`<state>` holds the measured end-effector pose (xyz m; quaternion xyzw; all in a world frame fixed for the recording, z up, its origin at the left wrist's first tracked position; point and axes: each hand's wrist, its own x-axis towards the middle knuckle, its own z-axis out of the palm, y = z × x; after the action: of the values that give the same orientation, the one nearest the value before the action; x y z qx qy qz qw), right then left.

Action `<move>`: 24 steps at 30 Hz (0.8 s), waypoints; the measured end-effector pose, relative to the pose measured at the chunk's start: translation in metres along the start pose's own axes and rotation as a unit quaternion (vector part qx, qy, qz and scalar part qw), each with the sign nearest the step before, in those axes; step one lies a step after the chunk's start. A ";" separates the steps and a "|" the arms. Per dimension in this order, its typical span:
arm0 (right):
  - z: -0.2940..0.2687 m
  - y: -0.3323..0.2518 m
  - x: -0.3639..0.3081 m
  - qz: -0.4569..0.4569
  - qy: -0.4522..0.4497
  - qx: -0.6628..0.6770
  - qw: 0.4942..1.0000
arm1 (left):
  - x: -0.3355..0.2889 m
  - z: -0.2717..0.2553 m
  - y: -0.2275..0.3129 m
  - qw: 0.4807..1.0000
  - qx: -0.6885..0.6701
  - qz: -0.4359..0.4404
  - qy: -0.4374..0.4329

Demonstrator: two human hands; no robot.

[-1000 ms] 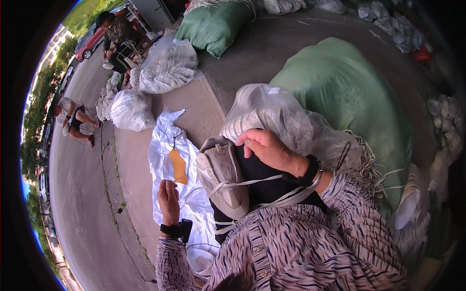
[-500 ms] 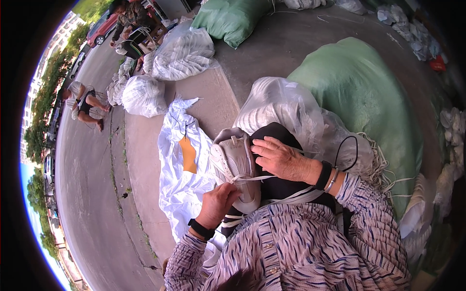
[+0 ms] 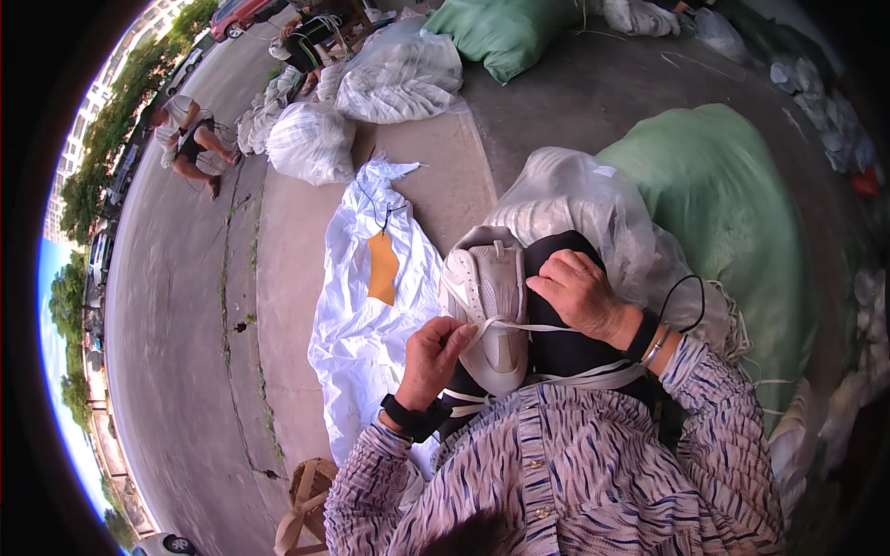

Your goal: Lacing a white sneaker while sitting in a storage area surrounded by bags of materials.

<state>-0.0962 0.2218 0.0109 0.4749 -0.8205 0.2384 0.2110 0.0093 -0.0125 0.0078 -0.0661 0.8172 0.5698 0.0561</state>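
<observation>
A pale beige-and-white sneaker (image 3: pixel 495 278) rests on my dark-clothed lap, with its toe toward me. My left hand (image 3: pixel 434 357) pinches a white shoelace (image 3: pixel 524 325) at the left of the lacing, thumb and forefinger pressed together. That lace runs across the shoe to the right and passes beneath my right hand (image 3: pixel 579 295). Curled beside the shoe's right edge, my right hand has its fingertips bent inward; whether they grip anything is hidden. More loose white laces (image 3: pixel 593 375) lie across my lap near my waist.
White sheeting (image 3: pixel 357 343) with an orange piece (image 3: pixel 382 269) on it spreads at my left. Beyond my lap sit a clear plastic bag (image 3: pixel 584 195) and a large green sack (image 3: pixel 723 185). Farther off are filled white bags (image 3: pixel 311 144) and a seated person (image 3: pixel 190 144).
My right hand's fingers, stretched out over the shoe's edge before, are now curled in. The view has shifted, so the shoe and bags appear farther right.
</observation>
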 end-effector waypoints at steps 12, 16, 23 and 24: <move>-0.008 -0.016 0.002 0.220 -0.058 0.191 0.955 | 0.009 0.010 0.001 0.975 -0.201 -0.088 0.024; -0.007 -0.027 -0.004 0.268 -0.071 0.186 0.943 | 0.010 0.015 0.005 0.991 -0.119 -0.052 0.029; 0.002 -0.033 -0.011 0.291 -0.105 0.192 0.931 | 0.018 0.017 0.011 0.920 0.341 0.178 0.079; 0.004 -0.033 -0.011 0.284 -0.126 0.170 0.935 | 0.019 0.015 0.010 0.965 0.225 0.120 0.060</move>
<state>-0.0621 0.2125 0.0078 0.2768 -0.8883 0.3623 -0.0550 -0.0108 0.0043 0.0088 0.0125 0.9281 0.3690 -0.0488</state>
